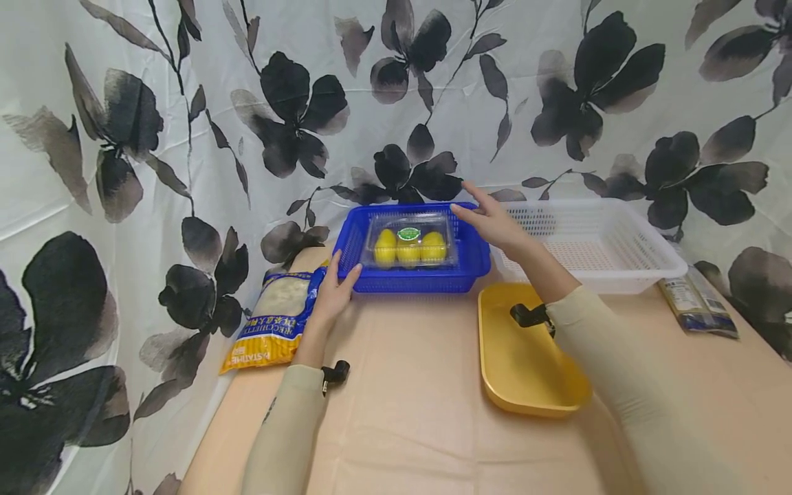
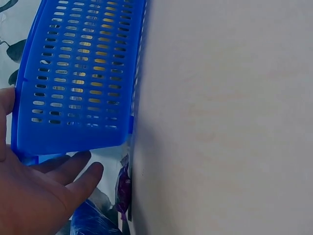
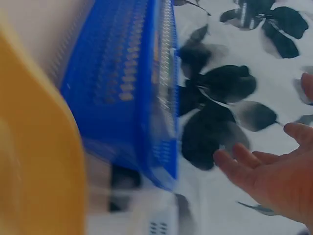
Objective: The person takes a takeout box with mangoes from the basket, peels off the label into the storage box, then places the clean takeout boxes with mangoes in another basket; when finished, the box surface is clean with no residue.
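A blue perforated basket [image 1: 414,283] stands at the back against the curtain. In it sits a clear plastic box [image 1: 445,237] with a green label, showing three yellow fruits [image 1: 385,249]. My left hand [image 1: 336,292] is at the basket's front left corner, thumb by the front rim and fingers along the left end. In the left wrist view those fingers extend loosely past the basket's end. Over the right end, my right hand [image 1: 495,221] is raised with fingers spread, holding nothing. The right wrist view shows this hand [image 3: 274,181] apart from the basket.
A pasta bag [image 1: 272,323] lies left of the basket, close to my left forearm. On the right stand a white perforated basket [image 1: 643,278] and a yellow tray [image 1: 526,371] under my right forearm. Another packet [image 1: 699,302] lies at far right. A floral curtain [image 1: 383,103] hangs behind.
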Tool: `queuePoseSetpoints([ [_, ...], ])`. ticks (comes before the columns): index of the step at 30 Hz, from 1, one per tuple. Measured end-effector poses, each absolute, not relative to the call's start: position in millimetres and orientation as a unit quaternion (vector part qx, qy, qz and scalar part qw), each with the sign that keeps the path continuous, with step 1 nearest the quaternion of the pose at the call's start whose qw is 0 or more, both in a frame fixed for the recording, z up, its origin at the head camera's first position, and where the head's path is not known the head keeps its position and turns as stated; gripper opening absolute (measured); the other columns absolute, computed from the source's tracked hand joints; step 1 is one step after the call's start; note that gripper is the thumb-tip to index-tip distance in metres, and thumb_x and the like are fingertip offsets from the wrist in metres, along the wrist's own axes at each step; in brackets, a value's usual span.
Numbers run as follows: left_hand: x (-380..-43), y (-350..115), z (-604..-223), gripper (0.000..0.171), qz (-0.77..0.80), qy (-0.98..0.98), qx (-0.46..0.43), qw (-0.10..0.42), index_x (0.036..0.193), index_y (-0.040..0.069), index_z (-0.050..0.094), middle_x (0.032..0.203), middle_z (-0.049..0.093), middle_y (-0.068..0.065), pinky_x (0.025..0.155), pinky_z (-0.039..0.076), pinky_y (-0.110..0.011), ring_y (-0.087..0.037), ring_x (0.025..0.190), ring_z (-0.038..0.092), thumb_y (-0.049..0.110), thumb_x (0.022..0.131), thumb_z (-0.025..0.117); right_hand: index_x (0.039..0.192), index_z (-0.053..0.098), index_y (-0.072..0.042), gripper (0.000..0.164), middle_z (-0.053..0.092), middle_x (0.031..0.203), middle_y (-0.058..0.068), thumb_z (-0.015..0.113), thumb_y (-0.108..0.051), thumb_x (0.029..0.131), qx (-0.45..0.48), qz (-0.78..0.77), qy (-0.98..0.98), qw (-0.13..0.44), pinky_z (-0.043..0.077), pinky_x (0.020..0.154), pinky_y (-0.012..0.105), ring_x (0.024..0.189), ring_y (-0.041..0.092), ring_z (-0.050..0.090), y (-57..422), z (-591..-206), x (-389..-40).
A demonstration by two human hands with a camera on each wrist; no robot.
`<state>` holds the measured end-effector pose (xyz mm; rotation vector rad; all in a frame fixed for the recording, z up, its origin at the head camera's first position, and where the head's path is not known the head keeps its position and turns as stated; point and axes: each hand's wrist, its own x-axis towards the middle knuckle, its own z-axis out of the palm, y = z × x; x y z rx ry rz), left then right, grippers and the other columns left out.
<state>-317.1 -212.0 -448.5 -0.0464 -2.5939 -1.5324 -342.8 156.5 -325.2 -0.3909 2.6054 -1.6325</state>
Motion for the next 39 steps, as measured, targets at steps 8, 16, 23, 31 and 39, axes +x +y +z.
queuePoseSetpoints([
  [8,-318.6,-210.8,-442.9,0.092,-0.509,-0.858,-0.017,0.062,0.169,0.025,0.011,0.175,0.015,-0.01,0.131,0.014,-0.053,-0.033,0.161,0.016,0.068,0.099,0.054,0.167,0.022,-0.031,0.079,0.015,0.176,0.004,0.058,-0.056,0.102,-0.071,-0.56,0.824,0.053,0.016,0.128,0.062,0.162,0.035,0.014,127.0,-355.3,-374.1],
  [16,-320.3,-210.4,-441.4,0.084,-0.508,-0.859,-0.024,0.063,0.169,0.022,0.011,0.176,0.013,-0.009,0.132,0.012,-0.05,-0.032,0.162,0.014,0.061,0.104,0.048,0.168,0.019,-0.028,0.077,0.013,0.176,0.005,0.055,-0.053,0.105,-0.021,-0.574,0.812,0.105,0.013,0.129,0.062,0.162,0.034,0.01,120.2,-382.1,-387.4],
  [23,-319.6,-213.6,-439.0,0.076,-0.508,-0.86,-0.027,0.038,0.169,0.025,0.007,0.176,0.01,-0.009,0.131,0.01,-0.055,-0.034,0.162,0.011,0.056,0.109,0.04,0.168,0.019,-0.025,0.072,0.013,0.176,0.008,0.052,-0.046,0.108,-0.017,-0.55,0.823,0.142,0.018,0.127,0.063,0.161,0.039,0.016,116.2,-387.7,-388.7],
  [31,-320.1,-221.8,-438.4,0.071,-0.5,-0.864,-0.032,0.035,0.169,0.024,0.013,0.174,0.02,-0.014,0.13,0.017,-0.056,-0.037,0.158,0.025,0.053,0.11,0.04,0.167,0.024,-0.018,0.063,0.019,0.174,0.013,0.051,-0.029,0.111,-0.04,-0.552,0.82,0.145,0.036,0.121,0.057,0.154,0.038,0.032,113.9,-391.9,-386.4],
  [39,-316.8,-231.2,-437.8,0.065,-0.546,-0.837,-0.041,0.009,0.168,0.026,0.018,0.174,0.021,-0.008,0.126,0.029,-0.052,-0.038,0.148,0.045,0.049,0.111,0.04,0.167,0.024,-0.03,0.07,0.029,0.171,0.007,0.057,-0.024,0.106,-0.014,-0.58,0.802,0.146,0.044,0.092,0.037,0.099,0.022,0.051,115.2,-395.9,-390.8],
])
